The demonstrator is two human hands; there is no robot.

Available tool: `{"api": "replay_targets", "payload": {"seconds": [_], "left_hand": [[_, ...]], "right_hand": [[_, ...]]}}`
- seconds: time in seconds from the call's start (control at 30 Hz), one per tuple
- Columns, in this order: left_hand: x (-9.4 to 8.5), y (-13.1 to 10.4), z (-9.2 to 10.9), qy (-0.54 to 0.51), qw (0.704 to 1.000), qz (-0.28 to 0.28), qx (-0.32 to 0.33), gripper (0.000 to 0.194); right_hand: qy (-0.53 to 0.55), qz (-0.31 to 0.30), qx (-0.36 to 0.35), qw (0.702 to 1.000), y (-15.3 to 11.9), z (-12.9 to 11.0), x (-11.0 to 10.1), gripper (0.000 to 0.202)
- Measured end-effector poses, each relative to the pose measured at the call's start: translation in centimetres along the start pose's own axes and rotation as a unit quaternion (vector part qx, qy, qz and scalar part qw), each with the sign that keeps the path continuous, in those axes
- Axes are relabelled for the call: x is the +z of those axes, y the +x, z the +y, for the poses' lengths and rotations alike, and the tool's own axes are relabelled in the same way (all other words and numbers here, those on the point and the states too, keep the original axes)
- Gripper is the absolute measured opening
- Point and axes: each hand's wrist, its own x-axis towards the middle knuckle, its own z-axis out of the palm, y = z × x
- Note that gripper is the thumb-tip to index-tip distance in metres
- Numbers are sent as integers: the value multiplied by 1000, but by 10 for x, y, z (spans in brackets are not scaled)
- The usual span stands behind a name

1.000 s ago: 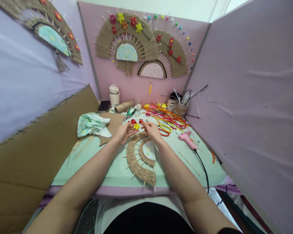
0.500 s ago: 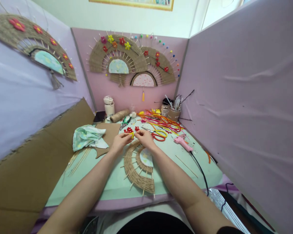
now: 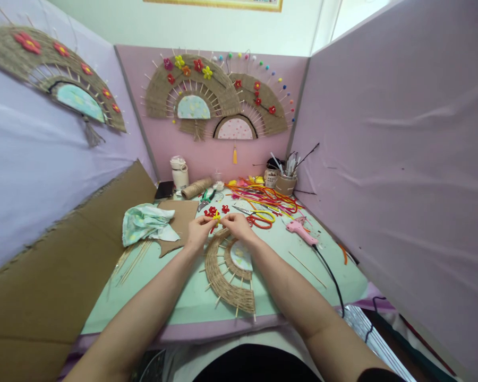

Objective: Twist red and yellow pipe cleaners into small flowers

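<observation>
Between my fingertips is a small yellow pipe-cleaner flower [image 3: 216, 217], pinched from both sides. My left hand [image 3: 200, 229] grips it from the left, and my right hand [image 3: 236, 225] has its fingers closed at its right edge. Just beyond my hands lie several red pipe-cleaner flowers [image 3: 212, 211] and a single red flower [image 3: 225, 209]. Below my hands, between my forearms, rests a twine-wrapped fan [image 3: 222, 276] with thin sticks and a pale patterned half-round centre.
Scissors [image 3: 262, 216] with red and yellow handles lie right of my hands. A pink glue gun [image 3: 301, 232] with a black cord is farther right. Patterned cloth [image 3: 145, 223] and cardboard [image 3: 183, 215] lie left; colourful pipe cleaners [image 3: 269, 196], a twine roll [image 3: 196, 188] and a bottle [image 3: 179, 172] stand behind.
The view has shifted slightly. My fingers have turned the yellow flower a little, so more of it shows between them; both hands stay in nearly the same place.
</observation>
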Motion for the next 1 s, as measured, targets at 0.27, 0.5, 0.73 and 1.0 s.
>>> {"api": "replay_targets", "payload": {"seconds": [0.27,0.5,0.73,1.0], "left_hand": [[8,-4,0,10,999,-7,49,17],[4,3,2,-71,994,-26,-79,31],[5,3,-5,-76,994,-31,-77,40],[9,1,-7,-89,992,-60,-61,36]], "right_hand": [[206,-26,140,968,-3,-4,6,23],[180,-13,121,976,0,-3,1,23],[30,37,29,998,0,0,0,22],[24,28,66,997,-3,-2,0,13]]}}
